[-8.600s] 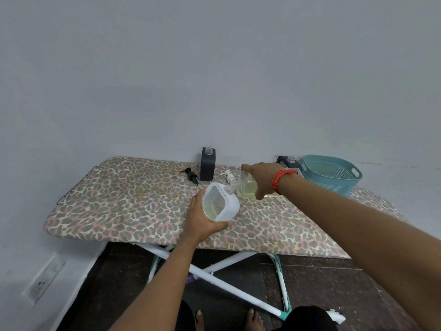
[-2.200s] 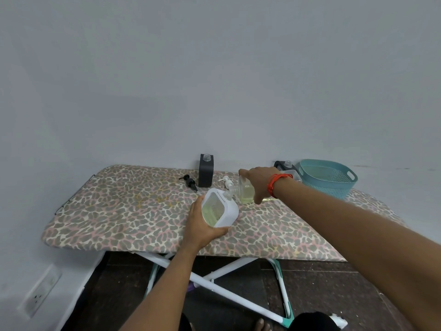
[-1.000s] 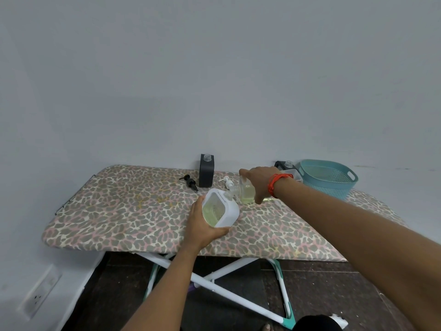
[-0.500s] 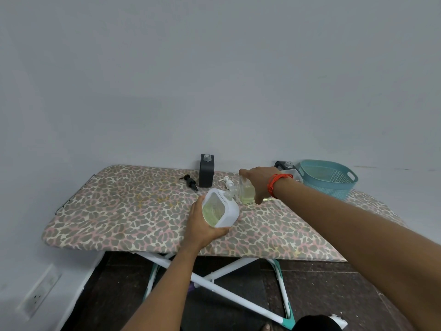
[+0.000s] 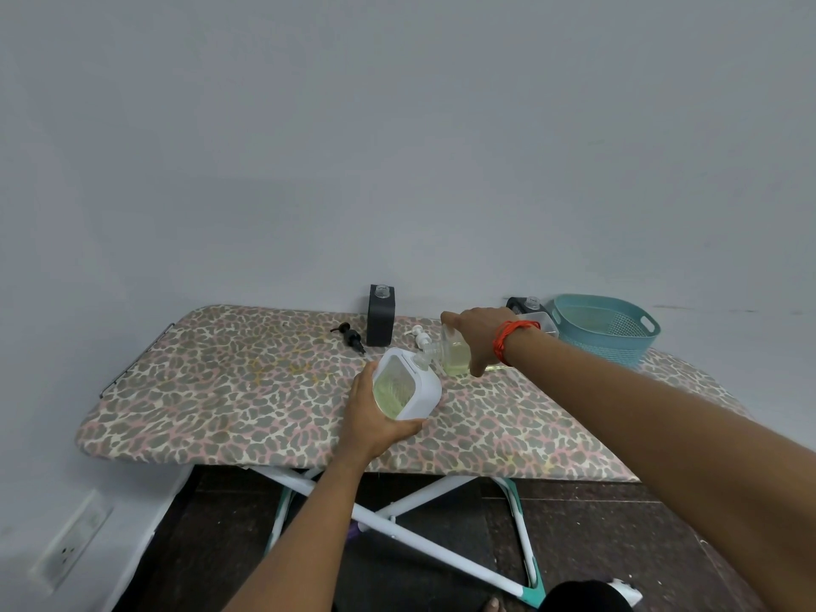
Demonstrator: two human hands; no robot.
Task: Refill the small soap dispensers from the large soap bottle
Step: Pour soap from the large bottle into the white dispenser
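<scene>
The fingers (image 5: 410,425) of my left hand (image 5: 375,417) curl under the large soap bottle (image 5: 408,386), with my thumb up its near side, so it is held firmly and lifted off the ironing board (image 5: 221,382). The bottle is white and squarish, with a see-through panel showing yellow-green soap. My right hand (image 5: 474,333) wraps from above around a small clear dispenser (image 5: 455,357), pump off, which stands on the board with pale yellow soap in its lower part.

What matters next is how the spout meets the neck. The dispenser lies just beyond and to the right of the bottle, very close. The bottle's long axis is tipped, running from my left palm up and away toward the dispenser's open neck, spout leading. I cannot tell whether spout and neck touch, or whether soap is flowing. My left hand is the nearer one to me; my right reaches farther out.

Behind, a black dispenser (image 5: 380,315) stands open-topped by the wall, with a black pump (image 5: 351,337) lying to its left and a white pump (image 5: 419,335) lying to its right. Another dark dispenser (image 5: 525,306) sits beside a teal basket (image 5: 609,342).

I can read no brand, label or writing on anything.
</scene>
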